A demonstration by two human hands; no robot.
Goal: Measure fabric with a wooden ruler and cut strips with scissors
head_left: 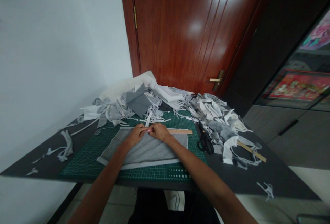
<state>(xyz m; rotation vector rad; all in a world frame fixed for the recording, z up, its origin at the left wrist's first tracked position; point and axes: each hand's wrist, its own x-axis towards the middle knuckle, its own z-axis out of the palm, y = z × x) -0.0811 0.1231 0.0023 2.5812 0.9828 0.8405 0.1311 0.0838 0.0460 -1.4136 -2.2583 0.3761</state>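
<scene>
A grey cloth (149,151) with pale edges lies flat on a green cutting mat (85,158). My left hand (138,132) and my right hand (158,131) come together at the cloth's far edge, fingertips nearly touching. The fingers of both are bent and closed around something small that I cannot make out. A wooden ruler (182,131) lies along that far edge, its right part showing past my right hand. Black-handled scissors (205,143) rest at the mat's right side.
Heaps of grey and white fabric scraps (216,114) cover the back and right of the dark table (232,179). Another wooden strip (251,151) pokes out on the right. Loose scraps (67,145) lie at left. Behind stand a wall and a brown door (175,28).
</scene>
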